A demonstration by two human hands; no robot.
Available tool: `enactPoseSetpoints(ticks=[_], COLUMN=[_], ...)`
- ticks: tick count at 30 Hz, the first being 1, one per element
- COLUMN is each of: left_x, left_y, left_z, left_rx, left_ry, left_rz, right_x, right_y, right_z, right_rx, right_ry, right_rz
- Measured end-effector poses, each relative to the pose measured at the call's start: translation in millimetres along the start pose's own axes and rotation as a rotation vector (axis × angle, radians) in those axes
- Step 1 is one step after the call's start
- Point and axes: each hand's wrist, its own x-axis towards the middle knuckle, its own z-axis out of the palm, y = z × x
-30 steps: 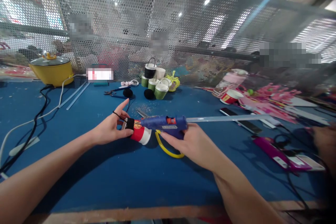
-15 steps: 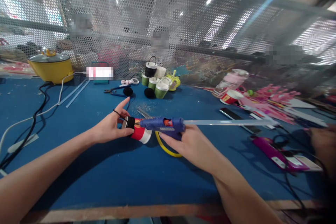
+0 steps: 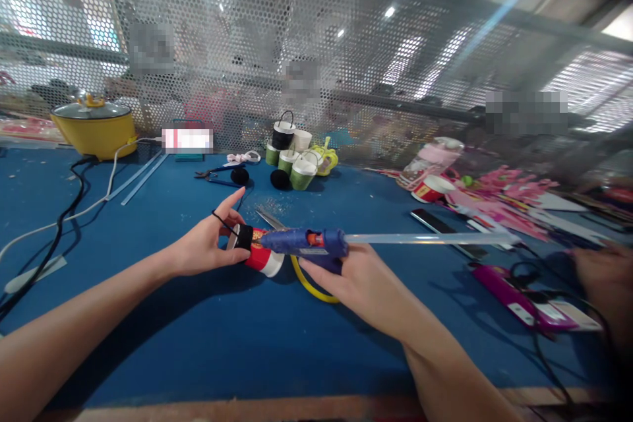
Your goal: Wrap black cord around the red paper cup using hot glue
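My left hand (image 3: 210, 247) grips a small red, black and white paper cup (image 3: 261, 258) tipped on its side, with a thin black cord looped by the fingers. In my right hand (image 3: 363, 283) is a blue glue gun (image 3: 304, 242), its nozzle close to or touching the cup's black band; I cannot tell which. A long clear glue stick (image 3: 425, 238) sticks out of the gun's back. Scissors (image 3: 309, 287) with yellow handles lie beneath the gun, partly hidden by it and my right hand.
Several small cups (image 3: 301, 171), black pompoms (image 3: 279, 179) and pliers (image 3: 217, 176) stand or lie at the back. A yellow electric pot (image 3: 93, 135) is back left. On the right are a phone (image 3: 440, 227), a purple power strip (image 3: 519, 297), pink pieces and another person's hand (image 3: 596, 270).
Both hands keep nearly the same place, with the glue gun's nozzle still at the cup. The view has shifted slightly.
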Motion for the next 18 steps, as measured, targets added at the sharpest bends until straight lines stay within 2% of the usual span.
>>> enactPoseSetpoints(ticks=[12, 18], left_x=[-1.1, -2.5], left_y=[-3.5, -0.2], left_z=[-1.9, -2.2], left_rx=[0.069, 0.058], left_ry=[-0.068, -0.074], left_rz=[0.11, 0.101], right_x=[7.7, 1.7], right_y=[-1.0, -2.0], right_z=[-2.6, -4.4], right_rx=[0.004, 0.034], right_ry=[0.079, -0.019], right_rz=[0.043, 0.074])
